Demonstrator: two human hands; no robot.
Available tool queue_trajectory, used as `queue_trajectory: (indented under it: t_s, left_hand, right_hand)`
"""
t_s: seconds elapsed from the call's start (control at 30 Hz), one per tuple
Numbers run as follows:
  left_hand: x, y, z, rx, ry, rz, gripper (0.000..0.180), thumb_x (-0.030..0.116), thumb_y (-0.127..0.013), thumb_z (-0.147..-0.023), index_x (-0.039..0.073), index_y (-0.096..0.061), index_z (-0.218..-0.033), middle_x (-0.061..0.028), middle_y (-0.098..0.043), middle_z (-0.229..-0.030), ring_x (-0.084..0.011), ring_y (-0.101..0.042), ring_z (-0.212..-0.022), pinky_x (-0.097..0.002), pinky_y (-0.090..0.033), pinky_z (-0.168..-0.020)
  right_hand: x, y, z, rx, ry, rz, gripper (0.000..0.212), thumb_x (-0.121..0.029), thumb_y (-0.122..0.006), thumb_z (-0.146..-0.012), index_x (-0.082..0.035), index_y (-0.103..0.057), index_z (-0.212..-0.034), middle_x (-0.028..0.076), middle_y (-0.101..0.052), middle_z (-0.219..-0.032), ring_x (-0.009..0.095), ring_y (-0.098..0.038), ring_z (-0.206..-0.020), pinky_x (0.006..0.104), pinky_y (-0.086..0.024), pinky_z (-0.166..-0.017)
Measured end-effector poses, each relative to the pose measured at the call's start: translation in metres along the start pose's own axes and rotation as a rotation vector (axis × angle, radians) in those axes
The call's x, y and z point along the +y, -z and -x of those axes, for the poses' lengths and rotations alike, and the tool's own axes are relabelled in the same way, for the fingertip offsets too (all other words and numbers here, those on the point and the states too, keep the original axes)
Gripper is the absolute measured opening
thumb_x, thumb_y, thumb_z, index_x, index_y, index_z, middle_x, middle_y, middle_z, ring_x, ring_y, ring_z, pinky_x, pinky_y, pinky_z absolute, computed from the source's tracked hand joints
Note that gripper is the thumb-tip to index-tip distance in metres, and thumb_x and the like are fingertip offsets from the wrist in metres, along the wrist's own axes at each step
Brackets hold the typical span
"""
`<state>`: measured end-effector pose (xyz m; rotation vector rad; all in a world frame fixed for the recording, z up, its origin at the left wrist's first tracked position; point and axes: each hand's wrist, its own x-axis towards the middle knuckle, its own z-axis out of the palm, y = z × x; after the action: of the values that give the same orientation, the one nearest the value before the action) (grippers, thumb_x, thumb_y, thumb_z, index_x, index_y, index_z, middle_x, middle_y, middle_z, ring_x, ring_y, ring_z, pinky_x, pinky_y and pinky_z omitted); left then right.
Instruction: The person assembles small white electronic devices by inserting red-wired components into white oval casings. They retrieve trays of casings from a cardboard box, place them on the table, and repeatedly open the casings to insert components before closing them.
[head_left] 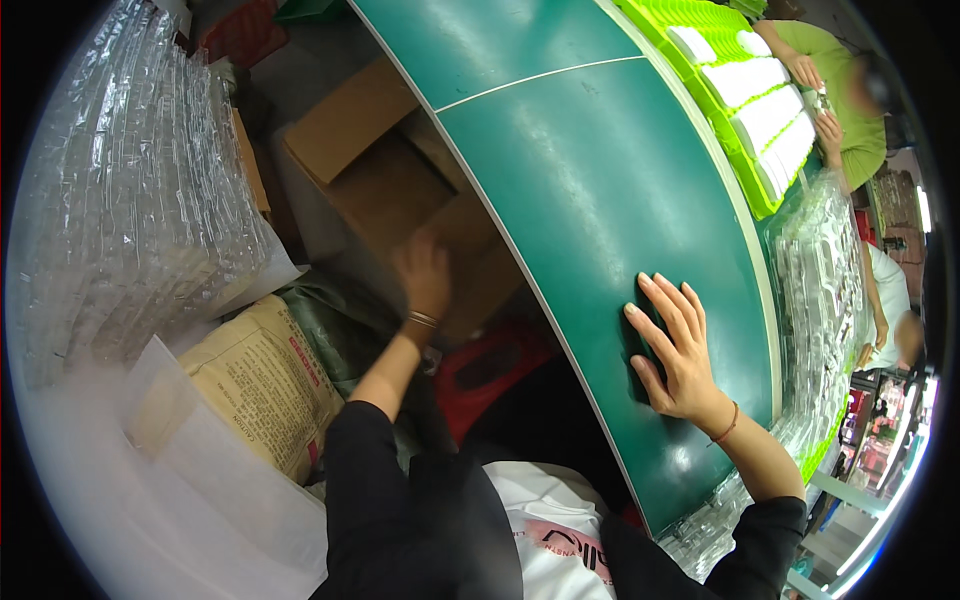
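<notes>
Cardboard box (400,190) is the thing being reached for: it sits on the floor to the left of the green counter (590,190), below the counter's curved pale edge, with its flaps folded outward and its mouth facing up toward the camera. Its long axis appears to run from lower right to upper left in the view, away from the person, though the fisheye bend makes this uncertain. The left hand (425,275) is lowered into the open mouth, blurred by motion, fingers loosely spread; whether anything is held in it cannot be told. The right hand (680,350) is laid flat on the counter, fingers apart and extended, palm down, clamped on nothing, seemingly used as a brace while the body is leaned over.

The step in hand is judged to be a reach into the box. A careful grasp inside it would be called for next, with the weight kept on the braced hand.

A tall stack of clear plastic blister trays (130,200) is stood well to the left, a tan paper sack (265,385) lies beside it, and a red stool (490,365) is seen just below the box. Across the counter, lime-green trays (750,90) are handled by another person in a green sleeve.
</notes>
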<state>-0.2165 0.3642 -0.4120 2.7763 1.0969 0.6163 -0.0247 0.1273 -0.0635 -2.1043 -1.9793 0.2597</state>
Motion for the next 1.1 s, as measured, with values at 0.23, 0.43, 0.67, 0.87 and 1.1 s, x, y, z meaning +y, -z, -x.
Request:
queue_trajectory:
  t_s: [0.23, 0.43, 0.67, 0.87, 1.1]
  left_hand:
    - [0.109, -0.013, -0.029, -0.282, -0.041, -0.072, 0.070, 0.040, -0.055, -0.087, 0.009, -0.037, -0.147, -0.0176, -0.023, -0.157, -0.0395, -0.006, -0.148, -0.0764, -0.005, -0.107]
    - [-0.016, 0.030, -0.094, -0.491, 0.285, -0.151, 0.091, 0.047, -0.076, -0.070, 0.008, -0.039, -0.142, -0.0197, -0.037, -0.147, -0.0370, -0.026, -0.141, -0.0667, -0.023, -0.106]
    - [0.012, 0.169, -0.034, -0.096, -0.215, -0.120, 0.033, 0.020, -0.077, -0.068, 0.007, -0.061, -0.094, -0.0101, -0.065, -0.091, -0.0269, -0.062, -0.086, -0.0354, -0.049, -0.069]
    - [-0.001, 0.227, 0.025, 0.015, -0.219, -0.077, 0.016, 0.003, -0.066, -0.067, 0.008, -0.056, -0.079, -0.0057, -0.056, -0.079, -0.0247, -0.056, -0.075, -0.0352, -0.045, -0.065]
    - [0.012, 0.245, 0.108, -0.793, -0.086, 0.276, 0.030, 0.030, -0.072, -0.082, 0.008, -0.053, -0.077, -0.0097, -0.056, -0.074, -0.0316, -0.058, -0.073, -0.0386, -0.045, -0.062]
  right_hand:
    - [0.004, 0.002, 0.002, 0.040, -0.021, -0.013, 0.054, -0.014, -0.063, -0.084, -0.011, -0.053, -0.137, 0.012, -0.043, -0.149, 0.030, -0.038, -0.138, 0.0490, -0.023, -0.115]
    - [0.009, 0.000, 0.009, 0.070, 0.005, -0.024, 0.052, -0.017, -0.064, -0.087, -0.012, -0.052, -0.137, 0.010, -0.042, -0.149, 0.029, -0.039, -0.138, 0.0484, -0.024, -0.114]
    - [0.011, -0.003, 0.015, 0.091, 0.022, 0.005, 0.052, -0.017, -0.063, -0.087, -0.011, -0.050, -0.138, 0.011, -0.041, -0.149, 0.030, -0.038, -0.138, 0.0494, -0.026, -0.113]
    - [0.014, -0.006, 0.019, 0.111, 0.085, 0.033, 0.052, -0.015, -0.061, -0.088, -0.009, -0.048, -0.138, 0.012, -0.040, -0.149, 0.032, -0.035, -0.139, 0.0507, -0.025, -0.114]
    - [-0.004, -0.009, -0.003, 0.263, 0.252, 0.094, 0.043, -0.008, -0.064, -0.079, -0.006, -0.057, -0.121, 0.015, -0.049, -0.134, 0.032, -0.045, -0.126, 0.0495, -0.036, -0.105]
